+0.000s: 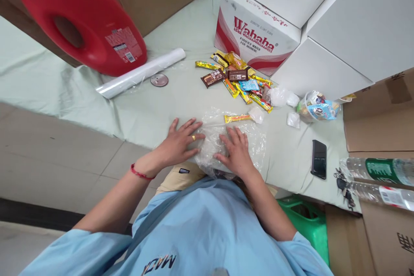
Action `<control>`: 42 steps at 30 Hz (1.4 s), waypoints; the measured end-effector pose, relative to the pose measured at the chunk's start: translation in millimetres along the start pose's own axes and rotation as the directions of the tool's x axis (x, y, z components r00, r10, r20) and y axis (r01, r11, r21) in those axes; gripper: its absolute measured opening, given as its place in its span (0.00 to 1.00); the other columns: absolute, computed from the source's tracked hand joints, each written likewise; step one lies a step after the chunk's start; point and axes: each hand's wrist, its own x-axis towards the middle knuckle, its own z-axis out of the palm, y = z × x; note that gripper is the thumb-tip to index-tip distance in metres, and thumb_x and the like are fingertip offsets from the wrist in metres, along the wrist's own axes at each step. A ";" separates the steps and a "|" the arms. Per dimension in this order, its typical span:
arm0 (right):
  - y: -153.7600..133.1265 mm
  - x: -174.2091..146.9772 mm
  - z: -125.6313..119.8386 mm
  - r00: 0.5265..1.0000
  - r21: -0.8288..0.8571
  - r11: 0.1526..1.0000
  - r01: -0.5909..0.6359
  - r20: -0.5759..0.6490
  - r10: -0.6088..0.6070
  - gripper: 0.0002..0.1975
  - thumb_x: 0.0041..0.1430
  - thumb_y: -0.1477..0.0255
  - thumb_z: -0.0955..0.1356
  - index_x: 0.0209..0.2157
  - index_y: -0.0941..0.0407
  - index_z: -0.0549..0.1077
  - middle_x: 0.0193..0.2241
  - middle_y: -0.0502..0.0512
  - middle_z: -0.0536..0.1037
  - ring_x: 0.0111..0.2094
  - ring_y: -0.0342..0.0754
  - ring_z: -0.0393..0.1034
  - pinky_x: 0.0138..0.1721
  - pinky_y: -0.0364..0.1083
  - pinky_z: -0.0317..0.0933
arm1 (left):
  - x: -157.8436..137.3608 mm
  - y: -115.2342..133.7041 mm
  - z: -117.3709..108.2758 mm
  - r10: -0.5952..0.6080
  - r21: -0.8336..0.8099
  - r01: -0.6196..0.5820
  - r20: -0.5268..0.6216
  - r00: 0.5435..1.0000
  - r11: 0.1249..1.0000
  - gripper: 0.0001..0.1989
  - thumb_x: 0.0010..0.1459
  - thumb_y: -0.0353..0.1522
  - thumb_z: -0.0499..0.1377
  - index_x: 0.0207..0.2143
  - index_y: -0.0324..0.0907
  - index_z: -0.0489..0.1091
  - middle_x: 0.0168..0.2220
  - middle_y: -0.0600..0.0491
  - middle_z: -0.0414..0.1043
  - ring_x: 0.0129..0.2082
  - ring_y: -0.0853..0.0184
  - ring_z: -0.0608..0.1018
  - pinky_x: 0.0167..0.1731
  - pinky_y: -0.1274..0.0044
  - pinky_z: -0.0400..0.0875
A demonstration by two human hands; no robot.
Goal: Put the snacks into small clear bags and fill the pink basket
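1. Lying under the hands and goods, a pale green cloth (287, 151) spreads across the work surface.
2. A white Wahaha box (255, 34) stands at the back, right behind the sweets.
3. A red jug (97, 30) with a moulded handle stands at the back left.
4. The clear, wrinkled film (208, 151) lies on the cloth directly in front of the person, its near edge close to the blue shirt (207, 224).
5. A roll of plastic wrap (142, 73) lies slantwise in front of the jug.
6. The left hand (181, 140), palm down with fingers spread, touches the film's left side; it is released, gripping nothing. The right hand (236, 151) rests likewise on the film, unclenched.
7. A heap of wrapped sweets (239, 79) lies in front of the box; a clear tub (304, 107) holding packets sits to its right.
8. A black phone (319, 159) lies at the right.
9. A yellow stick-shaped sweet (237, 118) lies at the film's far part, just beyond the right fingertips.
10. A small whitish piece (257, 115) touches the sweet's right end.
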 end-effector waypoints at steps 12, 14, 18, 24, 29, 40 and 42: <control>-24.3 0.5 -2.2 0.988 0.021 0.992 0.126 0.083 -0.127 0.37 0.68 0.52 0.70 0.72 0.54 0.64 0.77 0.64 0.52 0.78 0.65 0.38 0.74 0.73 0.34 | -2.1 -16.3 -8.8 0.023 0.016 -0.026 0.165 0.986 1.000 0.45 0.56 0.51 0.67 0.73 0.52 0.59 0.79 0.44 0.42 0.79 0.43 0.45 0.72 0.43 0.35; -30.4 5.5 3.0 0.989 0.017 0.991 0.131 0.062 -0.132 0.34 0.71 0.55 0.67 0.72 0.55 0.63 0.77 0.63 0.53 0.78 0.64 0.38 0.75 0.71 0.34 | 1.5 -15.4 -9.1 0.000 -0.015 0.002 0.138 0.990 1.000 0.39 0.63 0.52 0.60 0.72 0.49 0.61 0.79 0.44 0.46 0.79 0.44 0.46 0.72 0.43 0.37; -42.0 14.7 23.8 0.991 0.001 0.992 0.123 0.042 -0.123 0.34 0.73 0.55 0.65 0.73 0.54 0.61 0.77 0.62 0.53 0.78 0.63 0.40 0.75 0.72 0.30 | 12.9 5.6 -7.2 -0.145 -0.055 0.141 -0.091 0.985 0.989 0.26 0.73 0.42 0.47 0.64 0.45 0.72 0.74 0.43 0.58 0.76 0.47 0.55 0.71 0.47 0.52; -45.8 16.9 41.7 0.995 0.007 0.995 0.102 -0.021 -0.102 0.34 0.70 0.66 0.66 0.74 0.58 0.60 0.75 0.65 0.59 0.78 0.61 0.39 0.76 0.69 0.28 | 39.1 66.7 4.9 -0.281 -0.114 0.259 -0.253 0.926 0.959 0.21 0.68 0.36 0.53 0.57 0.39 0.76 0.50 0.38 0.71 0.53 0.47 0.74 0.55 0.52 0.73; -37.8 17.4 42.9 0.992 0.091 0.995 0.051 -0.121 -0.040 0.39 0.66 0.67 0.67 0.74 0.66 0.58 0.72 0.72 0.61 0.77 0.62 0.43 0.76 0.65 0.38 | 66.2 68.1 20.6 -0.329 -0.381 0.220 -0.250 0.910 0.898 0.21 0.69 0.33 0.49 0.58 0.37 0.73 0.54 0.40 0.70 0.55 0.55 0.76 0.61 0.60 0.73; -12.5 9.5 11.3 0.951 0.376 0.926 0.026 -0.296 0.093 0.17 0.70 0.72 0.62 0.53 0.52 0.79 0.58 0.62 0.77 0.62 0.55 0.68 0.65 0.59 0.63 | 63.8 56.0 38.2 -0.240 -0.213 0.167 -0.386 0.891 0.963 0.22 0.72 0.37 0.49 0.62 0.38 0.67 0.72 0.36 0.61 0.74 0.50 0.62 0.71 0.52 0.60; 12.3 8.4 -10.5 0.908 0.346 0.938 -0.016 -0.389 0.158 0.16 0.71 0.70 0.62 0.51 0.51 0.80 0.56 0.61 0.77 0.60 0.56 0.69 0.64 0.60 0.63 | 56.4 54.8 36.9 -0.184 -0.101 0.159 -0.349 0.919 0.982 0.22 0.71 0.37 0.50 0.63 0.39 0.68 0.73 0.35 0.60 0.75 0.48 0.60 0.72 0.48 0.52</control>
